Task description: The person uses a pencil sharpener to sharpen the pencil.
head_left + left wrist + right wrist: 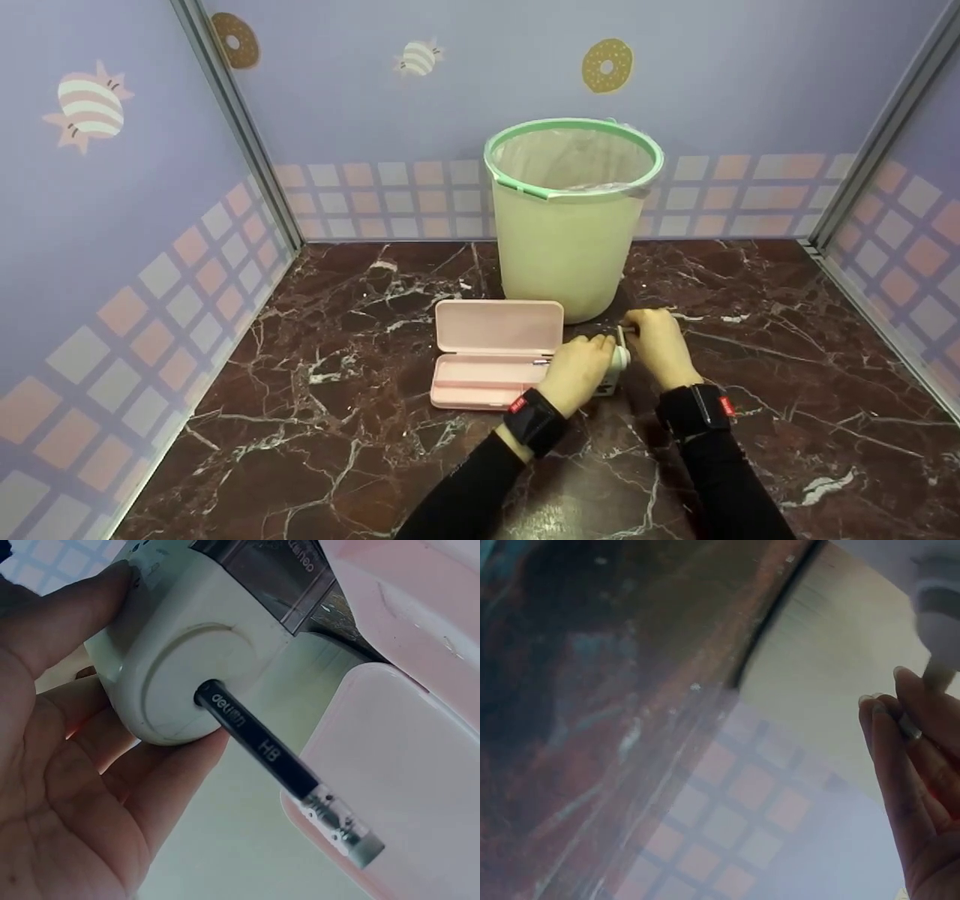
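Note:
My left hand grips a white crank pencil sharpener with a clear dark shavings drawer. A black HB pencil sticks out of the sharpener's hole, its eraser end outward; the tip is hidden inside. At the sharpener's other side, my right hand pinches the handle of the crank. In the right wrist view, the fingertips close around that handle, below the sharpener's end. An open pink pencil case lies just left of the left hand, its lid raised.
Behind the case and sharpener stands a pale green waste bin with a clear liner and green rim. Patterned wall panels enclose the dark red marble tabletop at the back and sides.

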Available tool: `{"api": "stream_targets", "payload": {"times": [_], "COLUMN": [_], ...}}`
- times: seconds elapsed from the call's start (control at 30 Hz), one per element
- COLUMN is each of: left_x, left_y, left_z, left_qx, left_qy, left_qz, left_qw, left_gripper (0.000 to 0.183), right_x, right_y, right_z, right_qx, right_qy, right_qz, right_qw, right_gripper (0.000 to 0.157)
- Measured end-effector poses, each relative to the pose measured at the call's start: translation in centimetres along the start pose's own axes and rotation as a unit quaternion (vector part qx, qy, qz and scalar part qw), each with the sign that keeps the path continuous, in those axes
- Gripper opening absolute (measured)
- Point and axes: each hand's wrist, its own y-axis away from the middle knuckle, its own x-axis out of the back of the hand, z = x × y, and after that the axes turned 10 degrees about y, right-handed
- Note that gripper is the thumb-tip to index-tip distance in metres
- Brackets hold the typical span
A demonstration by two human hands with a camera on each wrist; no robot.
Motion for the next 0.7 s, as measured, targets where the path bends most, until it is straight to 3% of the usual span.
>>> {"api": "stream_targets", "payload": {"times": [0.3,0.7], "left_x": [0.1,-0.3], "left_y": [-0.1,0.0], "left_z": [0.0,-0.1], "left_qx": [-0.009,-0.007], "left_qy": [-0.011,-0.01], "left_qz": [-0.006,0.017], "left_qw": [0.9999,0.9998], "left_gripper": [0.033,0.028], "right_x": [-0.8,-1.4], "right_y": [0.1,0.7], "right_z": [0.3,0.6], "right_qx": [-0.015,0.011], "right_qy": [-0.005,0.003], "right_qz": [-0.027,-0.102], "right_qw": [1.0,0.995], "right_gripper": [0.008,0.015]}}
